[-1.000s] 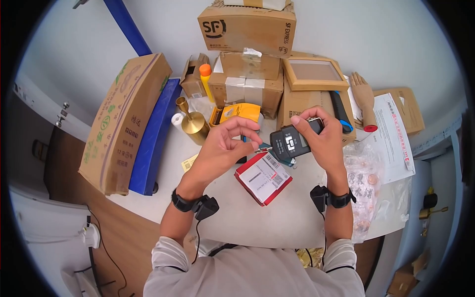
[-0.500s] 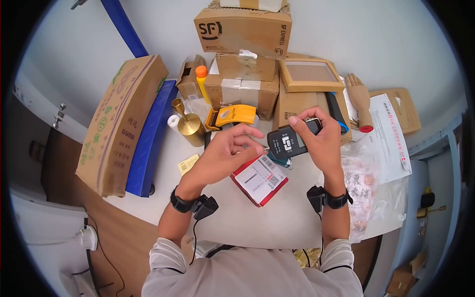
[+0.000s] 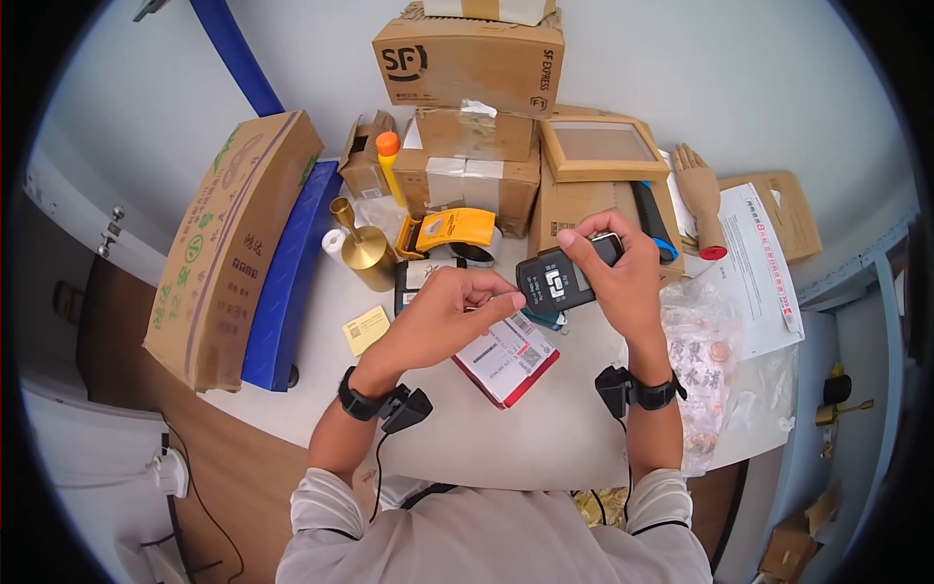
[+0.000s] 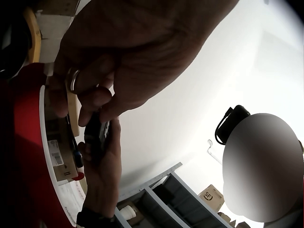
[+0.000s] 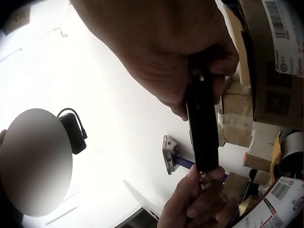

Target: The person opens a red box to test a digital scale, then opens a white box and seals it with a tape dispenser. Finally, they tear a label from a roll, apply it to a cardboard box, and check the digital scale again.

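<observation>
My right hand point(image 3: 595, 245) grips a black handheld device point(image 3: 555, 282) with a white logo, raised above the table. The left hand point(image 3: 504, 298) meets the device's lower left end and pinches a small metal ring point(image 4: 73, 80) hanging there. The right wrist view shows the device point(image 5: 202, 128) edge-on, with the left fingertips point(image 5: 209, 178) closed on the metal piece under it. A red-and-white box point(image 3: 506, 355) with a barcode label lies flat on the white table point(image 3: 545, 438) just below both hands.
Cardboard boxes point(image 3: 467, 63) stack at the back beside a wooden frame point(image 3: 598, 146). A yellow tape dispenser point(image 3: 457, 231), brass goblet point(image 3: 365, 248) and yellow note point(image 3: 367, 328) sit left of the hands. A wooden hand point(image 3: 699, 195), paper sheet point(image 3: 764, 268) and plastic bag point(image 3: 705, 360) lie right. A long carton point(image 3: 229, 243) leans at left.
The left hand's fingers have drawn together and closed on the metal piece at the device's end. Both hands and the device have shifted slightly left and up.
</observation>
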The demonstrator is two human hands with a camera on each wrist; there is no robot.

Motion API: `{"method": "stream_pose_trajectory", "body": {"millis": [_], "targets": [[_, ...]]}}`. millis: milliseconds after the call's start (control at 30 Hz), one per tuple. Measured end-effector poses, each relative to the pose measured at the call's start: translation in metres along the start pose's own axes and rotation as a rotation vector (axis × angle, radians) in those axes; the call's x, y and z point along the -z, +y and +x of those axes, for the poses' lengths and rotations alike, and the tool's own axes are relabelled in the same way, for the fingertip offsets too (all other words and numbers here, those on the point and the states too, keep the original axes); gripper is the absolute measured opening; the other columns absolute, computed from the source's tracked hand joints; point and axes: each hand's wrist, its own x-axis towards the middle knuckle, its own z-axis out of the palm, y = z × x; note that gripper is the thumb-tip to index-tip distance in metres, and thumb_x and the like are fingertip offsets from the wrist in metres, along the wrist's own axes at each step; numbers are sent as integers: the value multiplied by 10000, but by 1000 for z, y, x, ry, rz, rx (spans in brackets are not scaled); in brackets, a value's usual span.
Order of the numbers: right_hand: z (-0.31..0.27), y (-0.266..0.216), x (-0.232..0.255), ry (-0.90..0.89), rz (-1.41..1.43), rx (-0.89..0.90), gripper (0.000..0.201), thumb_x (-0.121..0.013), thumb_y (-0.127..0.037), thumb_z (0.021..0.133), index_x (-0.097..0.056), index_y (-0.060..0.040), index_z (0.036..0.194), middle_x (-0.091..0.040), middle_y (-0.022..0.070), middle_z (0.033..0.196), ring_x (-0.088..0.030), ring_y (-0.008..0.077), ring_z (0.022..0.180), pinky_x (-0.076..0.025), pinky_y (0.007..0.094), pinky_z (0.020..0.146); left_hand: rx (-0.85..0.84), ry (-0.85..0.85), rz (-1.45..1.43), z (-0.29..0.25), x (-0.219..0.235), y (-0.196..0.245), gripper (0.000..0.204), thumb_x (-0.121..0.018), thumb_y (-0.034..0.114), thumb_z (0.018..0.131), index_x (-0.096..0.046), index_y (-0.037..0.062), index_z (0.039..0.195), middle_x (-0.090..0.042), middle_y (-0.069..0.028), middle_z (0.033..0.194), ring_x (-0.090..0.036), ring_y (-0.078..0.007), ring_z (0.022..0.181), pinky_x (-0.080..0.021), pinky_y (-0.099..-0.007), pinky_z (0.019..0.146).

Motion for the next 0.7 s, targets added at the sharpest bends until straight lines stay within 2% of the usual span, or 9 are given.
{"method": "stream_pose_trajectory", "body": {"millis": [300,533,633,700], "targets": [[-3,-2,-6,32,-18,58,283,-800,-281,893,-685,-23,881,-648,20,686,-554,73,627,-418,256,553,-47,-58,11,-3,-1,1,290,-633,249,1025,-720,-28,1006,-657,-1,777,-538,-47,598,-443,-211,533],[-2,-1,-10,42,-13,86,273,-786,-260,902,-665,-15,889,-627,27,662,-536,78,605,-425,267,550,-73,-46,-59,-2,-1,-4,281,-640,256,1024,-710,-12,974,-621,19,731,-538,-43,584,-426,-205,525],[-2,-1,-8,61,-29,67,277,-791,-260,893,-664,-14,902,-647,37,705,-546,89,625,-433,275,570,-86,-38,-71,0,-1,-4,285,-649,264,1021,-708,-7,957,-599,28,691,-533,-41,562,-410,-198,515],[-1,1,-5,-53,-32,40,333,-819,-303,864,-669,-26,974,-677,51,804,-554,102,665,-443,292,604,-43,-25,-95,-3,3,-4,287,-646,268,1024,-692,-8,958,-605,28,708,-533,-34,598,-451,-209,521]]}}
